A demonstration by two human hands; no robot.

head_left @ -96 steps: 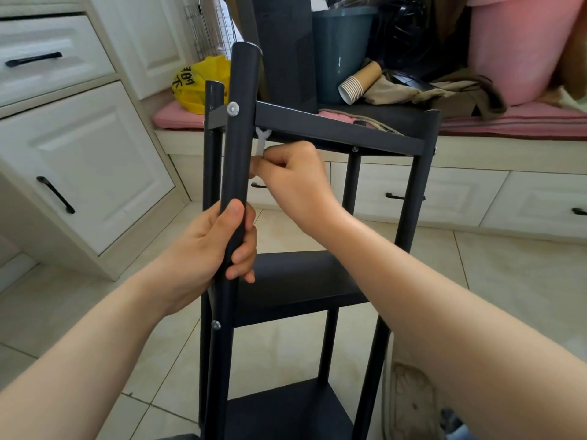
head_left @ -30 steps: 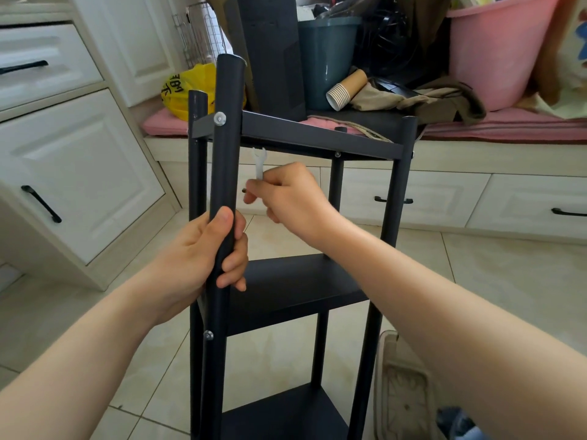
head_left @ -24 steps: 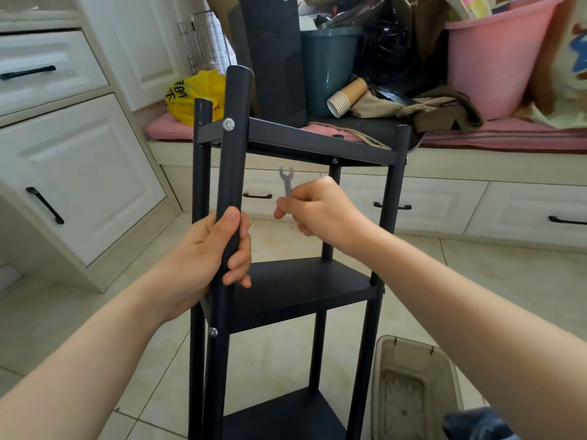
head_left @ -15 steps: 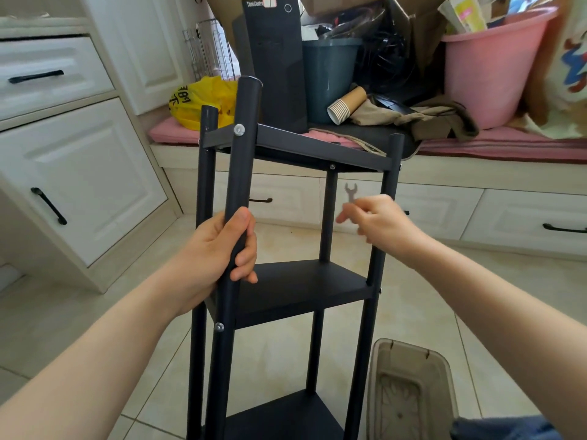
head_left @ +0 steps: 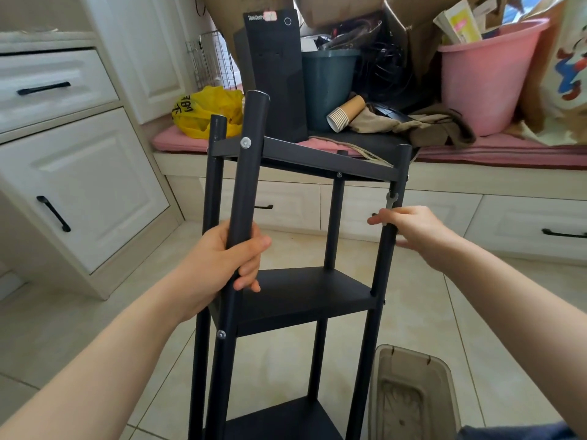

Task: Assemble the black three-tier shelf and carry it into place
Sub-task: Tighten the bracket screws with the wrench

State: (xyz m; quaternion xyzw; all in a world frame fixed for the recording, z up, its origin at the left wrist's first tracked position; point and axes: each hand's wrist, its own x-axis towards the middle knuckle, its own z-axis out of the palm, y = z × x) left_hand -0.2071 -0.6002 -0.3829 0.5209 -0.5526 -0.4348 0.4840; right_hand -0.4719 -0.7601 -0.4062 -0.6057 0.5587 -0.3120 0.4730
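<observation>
Closest to the camera, a see-through plastic tub is sitting on the tiled floor, just right of the black shelf. The shelf is standing upright on that floor right in front of the person, with all three tiers already on the posts.

The left hand is gripping the nearest post just above the middle tier, with the fingers wrapped right round it and the thumb up the side. A silver screw is showing higher up, where that post meets the top tier.

The right hand is reaching over to the right post, a bit below the top tier. It's pinching a small flat wrench between thumb and forefinger, with the open end sticking up alongside the post. I can't tell whether the hand itself is touching the post.

White cabinets with black handles are running down the left side. Behind the shelf, a low bench with a pink cushion is carrying a pile of stuff: a yellow bag, a black computer tower, a dark bin, a stack of paper cups lying on its side, some brown cloth and a big pink bucket at the far right.
</observation>
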